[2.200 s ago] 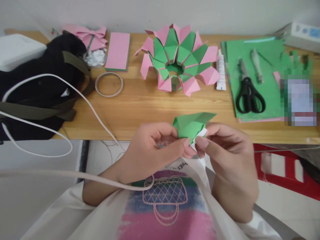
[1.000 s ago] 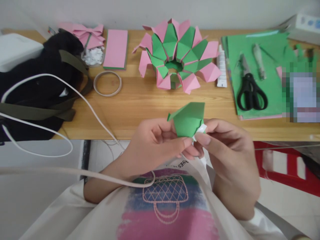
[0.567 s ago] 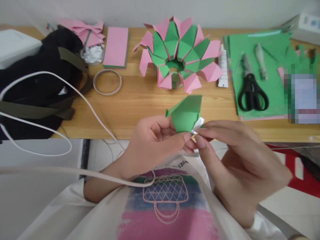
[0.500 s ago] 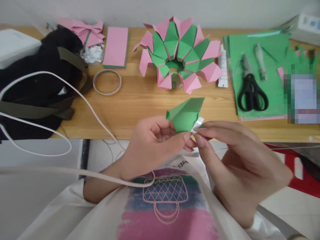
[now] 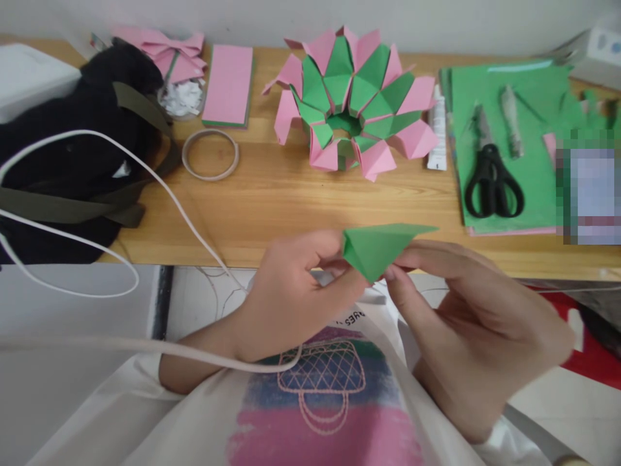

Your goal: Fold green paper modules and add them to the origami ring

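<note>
A folded green paper piece (image 5: 381,249) is held between both hands in front of the table edge, one flat triangular face toward me. My left hand (image 5: 301,291) grips its left side and lower corner between thumb and fingers. From the right, my right hand (image 5: 466,310) pinches the lower right edge with thumb and forefinger; the fingertips partly hide that edge. Beyond the hands stands a ring-shaped paper flower (image 5: 373,90) of green folded pieces with pink ones outside.
Scissors (image 5: 492,181) and a clear tube (image 5: 511,120) lie on green paper sheets (image 5: 538,194) at right. A white glue tube (image 5: 437,129) lies beside the flower. Left are a tape ring (image 5: 211,155), a pink paper stack (image 5: 228,84), a black bag (image 5: 63,168) and a looping white cable (image 5: 169,188).
The green piece has turned in my hands, its point now toward the right. The white strip that showed at its right edge is out of sight. Both hands stay nearly in place.
</note>
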`<state>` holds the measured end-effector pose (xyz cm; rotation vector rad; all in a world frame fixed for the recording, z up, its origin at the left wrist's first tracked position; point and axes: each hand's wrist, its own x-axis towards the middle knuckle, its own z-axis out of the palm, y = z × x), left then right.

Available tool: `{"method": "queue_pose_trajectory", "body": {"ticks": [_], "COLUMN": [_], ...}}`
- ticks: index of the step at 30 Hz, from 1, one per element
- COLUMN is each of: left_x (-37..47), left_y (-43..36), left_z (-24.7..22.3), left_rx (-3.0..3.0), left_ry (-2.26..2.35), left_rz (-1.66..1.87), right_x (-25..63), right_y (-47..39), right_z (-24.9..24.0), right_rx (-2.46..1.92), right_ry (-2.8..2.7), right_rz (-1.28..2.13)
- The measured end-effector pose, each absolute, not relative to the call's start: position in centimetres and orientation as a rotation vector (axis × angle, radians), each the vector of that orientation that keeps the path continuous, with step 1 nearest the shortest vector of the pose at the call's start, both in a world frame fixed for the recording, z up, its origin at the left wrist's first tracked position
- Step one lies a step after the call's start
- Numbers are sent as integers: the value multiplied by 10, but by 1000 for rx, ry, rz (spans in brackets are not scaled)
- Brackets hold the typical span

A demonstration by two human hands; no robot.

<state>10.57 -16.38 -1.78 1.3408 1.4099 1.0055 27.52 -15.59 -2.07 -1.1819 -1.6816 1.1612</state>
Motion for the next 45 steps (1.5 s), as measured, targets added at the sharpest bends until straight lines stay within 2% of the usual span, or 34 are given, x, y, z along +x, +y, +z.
{"method": "queue_pose_trajectory", "body": {"ticks": [3,6,17,40,45], "left_x": [107,106,106,105,105], "left_y": [-165,-166,-165,-161,-159], "left_z": [-17,-18,-20,-19,-21], "left_rx": [1449,1528,1616,1349,1110], "left_ry": [1466,1480,1491,1334,1262], "left_rz": [1011,999,980,984,977], "right_x": [275,275,274,274,275], "right_y": [-154,-150,-148,-148,-147], "right_z": [-18,-14,-11,-13,-13], "right_rx": [-1209,-1215,-1187,-1244,-1237], "right_ry": [-1852,-1962,-2059,-1992,-1931], "right_rz": [779,675,642,600,745]}}
